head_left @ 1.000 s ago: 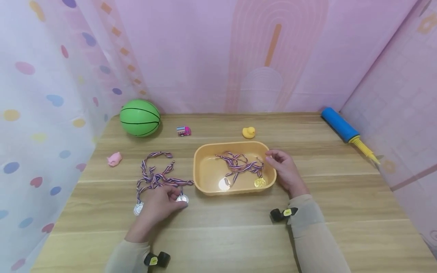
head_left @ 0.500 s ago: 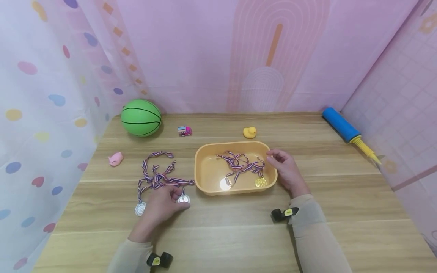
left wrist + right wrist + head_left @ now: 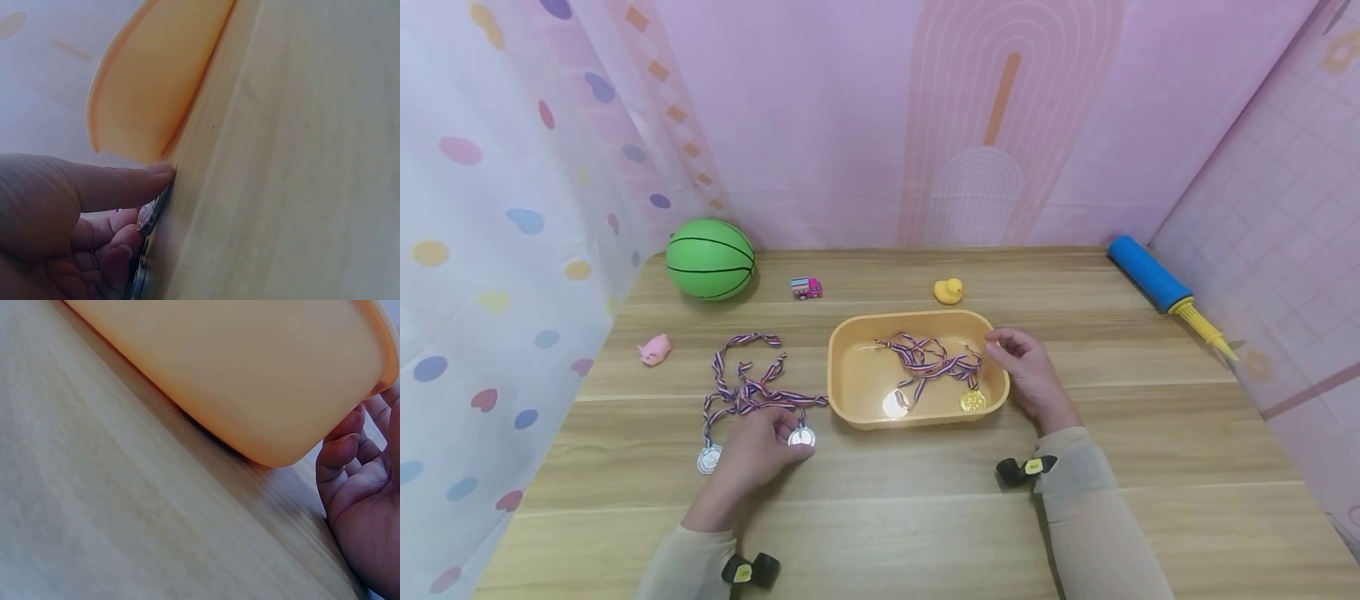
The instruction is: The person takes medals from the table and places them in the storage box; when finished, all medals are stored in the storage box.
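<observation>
A silver medal (image 3: pixel 802 437) is lying outside the tray (image 3: pixel 865 422), near its front-left corner, and the left hand's (image 3: pixel 756 450) grip is pinching it between thumb and fingers; whether it is leaving the worktop (image 3: pixel 895 517) is hard to tell. Since half a second ago the medal is shifting only slightly leftward and both hands are staying put, so the work is still standing at this pinch. The right hand (image 3: pixel 1030 371) is gripping the tray's right rim. Inside, a gold medal (image 3: pixel 973 402) is resting; beyond, a yellow duck (image 3: pixel 949 291) is sitting.
</observation>
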`<action>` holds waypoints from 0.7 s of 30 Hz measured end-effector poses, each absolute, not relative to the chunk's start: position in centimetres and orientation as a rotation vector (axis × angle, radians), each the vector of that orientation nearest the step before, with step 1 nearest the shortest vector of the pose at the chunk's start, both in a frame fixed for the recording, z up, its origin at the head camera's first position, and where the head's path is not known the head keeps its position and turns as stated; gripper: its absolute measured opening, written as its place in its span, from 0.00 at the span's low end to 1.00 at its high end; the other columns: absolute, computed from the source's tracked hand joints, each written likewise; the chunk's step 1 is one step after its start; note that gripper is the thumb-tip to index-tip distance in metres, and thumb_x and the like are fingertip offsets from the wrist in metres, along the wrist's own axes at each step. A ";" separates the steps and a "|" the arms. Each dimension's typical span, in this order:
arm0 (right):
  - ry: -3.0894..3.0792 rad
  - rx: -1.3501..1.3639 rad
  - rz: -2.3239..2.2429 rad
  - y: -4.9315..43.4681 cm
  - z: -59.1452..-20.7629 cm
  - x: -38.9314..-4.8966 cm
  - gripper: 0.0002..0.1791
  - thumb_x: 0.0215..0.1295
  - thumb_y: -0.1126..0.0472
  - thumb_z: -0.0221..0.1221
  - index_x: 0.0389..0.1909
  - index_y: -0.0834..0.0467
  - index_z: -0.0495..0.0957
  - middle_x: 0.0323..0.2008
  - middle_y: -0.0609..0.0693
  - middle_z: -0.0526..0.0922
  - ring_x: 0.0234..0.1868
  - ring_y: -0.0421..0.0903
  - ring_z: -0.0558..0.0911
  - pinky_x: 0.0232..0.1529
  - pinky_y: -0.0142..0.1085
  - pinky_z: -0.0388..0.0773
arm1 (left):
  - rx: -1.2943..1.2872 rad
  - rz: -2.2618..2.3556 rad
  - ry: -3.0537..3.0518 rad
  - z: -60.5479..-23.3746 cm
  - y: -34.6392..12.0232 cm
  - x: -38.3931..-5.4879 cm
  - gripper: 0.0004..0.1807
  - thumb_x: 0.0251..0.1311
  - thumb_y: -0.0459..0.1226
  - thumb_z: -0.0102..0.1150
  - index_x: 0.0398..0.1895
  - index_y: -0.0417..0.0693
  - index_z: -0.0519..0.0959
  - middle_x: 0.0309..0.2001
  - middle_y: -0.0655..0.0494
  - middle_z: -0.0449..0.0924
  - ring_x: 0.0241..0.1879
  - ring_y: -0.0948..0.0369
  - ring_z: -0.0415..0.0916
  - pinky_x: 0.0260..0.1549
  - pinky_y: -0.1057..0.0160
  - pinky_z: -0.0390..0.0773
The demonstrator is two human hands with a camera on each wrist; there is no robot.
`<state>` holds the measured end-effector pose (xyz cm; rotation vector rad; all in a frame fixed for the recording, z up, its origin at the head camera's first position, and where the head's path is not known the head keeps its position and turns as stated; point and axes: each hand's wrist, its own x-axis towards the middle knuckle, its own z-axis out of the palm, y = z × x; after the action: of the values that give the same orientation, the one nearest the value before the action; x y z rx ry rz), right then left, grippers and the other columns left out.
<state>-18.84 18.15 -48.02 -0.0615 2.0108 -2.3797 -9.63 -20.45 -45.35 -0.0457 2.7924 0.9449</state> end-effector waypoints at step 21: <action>2.018 -0.088 -2.384 18.2 -48.1 -18.9 0.10 0.61 0.70 0.61 0.34 0.49 0.82 0.37 0.46 0.74 0.41 0.42 0.70 0.42 0.27 0.71 | 0.050 1.090 2.821 -45.1 -21.7 -9.6 0.10 0.52 0.38 0.69 0.36 0.46 0.80 0.27 0.58 0.76 0.28 0.61 0.72 0.30 0.62 0.73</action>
<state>-18.92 18.20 -48.08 -0.0882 2.0185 -2.3842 -9.56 -21.71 -45.13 0.0502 2.8210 1.0900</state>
